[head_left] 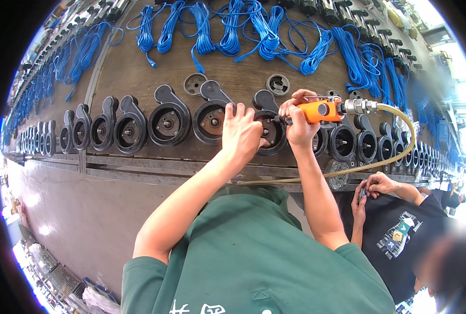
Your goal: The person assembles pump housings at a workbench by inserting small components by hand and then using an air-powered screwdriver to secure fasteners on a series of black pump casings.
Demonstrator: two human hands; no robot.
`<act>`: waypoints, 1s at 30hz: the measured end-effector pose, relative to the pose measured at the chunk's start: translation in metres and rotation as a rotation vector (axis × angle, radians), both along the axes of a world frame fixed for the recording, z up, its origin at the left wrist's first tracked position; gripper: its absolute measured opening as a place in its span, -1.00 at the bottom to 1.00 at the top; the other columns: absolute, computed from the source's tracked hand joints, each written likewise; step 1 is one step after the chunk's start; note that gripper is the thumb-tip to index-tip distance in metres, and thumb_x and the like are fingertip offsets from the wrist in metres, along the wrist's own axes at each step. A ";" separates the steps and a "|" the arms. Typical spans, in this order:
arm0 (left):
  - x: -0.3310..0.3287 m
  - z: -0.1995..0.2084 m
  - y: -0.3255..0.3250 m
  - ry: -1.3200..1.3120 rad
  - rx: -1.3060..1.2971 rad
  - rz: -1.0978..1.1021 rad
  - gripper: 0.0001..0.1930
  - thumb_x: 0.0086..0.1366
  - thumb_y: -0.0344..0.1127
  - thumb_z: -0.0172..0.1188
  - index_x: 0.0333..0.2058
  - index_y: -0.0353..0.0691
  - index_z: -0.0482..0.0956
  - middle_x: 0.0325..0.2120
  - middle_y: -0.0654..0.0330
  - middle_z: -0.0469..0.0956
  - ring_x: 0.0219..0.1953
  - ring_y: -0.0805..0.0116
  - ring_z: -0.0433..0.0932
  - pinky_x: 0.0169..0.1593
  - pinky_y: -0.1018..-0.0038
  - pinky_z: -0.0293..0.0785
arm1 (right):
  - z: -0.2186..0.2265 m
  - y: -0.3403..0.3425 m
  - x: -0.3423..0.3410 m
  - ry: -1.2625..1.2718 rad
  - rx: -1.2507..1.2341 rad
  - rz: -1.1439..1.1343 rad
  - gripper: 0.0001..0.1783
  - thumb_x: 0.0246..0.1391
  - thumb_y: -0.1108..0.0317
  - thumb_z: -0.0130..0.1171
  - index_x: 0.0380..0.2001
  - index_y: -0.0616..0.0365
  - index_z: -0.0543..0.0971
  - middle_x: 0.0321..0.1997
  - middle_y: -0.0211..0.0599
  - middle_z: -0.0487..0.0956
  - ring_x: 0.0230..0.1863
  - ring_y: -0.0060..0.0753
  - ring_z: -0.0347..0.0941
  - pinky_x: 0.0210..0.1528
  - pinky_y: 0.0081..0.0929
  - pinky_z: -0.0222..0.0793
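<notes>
My right hand (299,123) is wrapped round an orange air-powered driver (319,111), whose nose points left at a black round housing (268,123) with an upward arm. A metal fitting joins the tool to a yellowish air hose (412,131). At that housing's left rim is my left hand (240,131), its thumb and forefinger closed on the edge while the other fingers point up. Part of the neighbouring black housing (206,119) is hidden behind my left hand. My right hand covers the driver's tip, so its contact with the housing cannot be made out.
More black housings (167,123) line the bench edge on both sides. Loose grey metal discs (278,85) lie behind them on the brown bench top (133,73). Bundled blue cords (203,36) hang farther back. At right, a co-worker in a dark shirt (395,230) handles a small object.
</notes>
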State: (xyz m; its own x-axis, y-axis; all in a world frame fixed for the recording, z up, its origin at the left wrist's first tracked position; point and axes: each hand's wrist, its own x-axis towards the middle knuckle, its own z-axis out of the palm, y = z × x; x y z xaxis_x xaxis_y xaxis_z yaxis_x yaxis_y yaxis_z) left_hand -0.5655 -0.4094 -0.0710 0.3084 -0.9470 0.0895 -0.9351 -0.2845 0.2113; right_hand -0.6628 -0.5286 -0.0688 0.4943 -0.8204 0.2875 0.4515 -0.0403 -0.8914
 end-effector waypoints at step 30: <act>0.005 0.006 -0.003 0.021 0.050 -0.037 -0.60 -0.13 0.06 0.49 -0.38 -0.08 0.75 -0.19 0.16 0.58 0.05 0.10 0.42 0.25 0.01 0.15 | -0.013 -0.009 0.011 0.045 -0.089 0.117 -0.60 -0.02 0.70 0.16 -0.09 0.23 0.36 -0.27 -0.34 0.51 -0.37 -0.63 0.45 -0.30 -0.62 0.45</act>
State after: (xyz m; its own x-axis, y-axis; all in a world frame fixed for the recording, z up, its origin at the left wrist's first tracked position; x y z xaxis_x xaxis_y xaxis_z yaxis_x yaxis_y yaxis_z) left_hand -0.5606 -0.4123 -0.0654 0.2742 -0.9610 0.0354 -0.9408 -0.2604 0.2171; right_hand -0.6517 -0.5371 -0.0822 0.5991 -0.7285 0.3323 0.4175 -0.0699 -0.9060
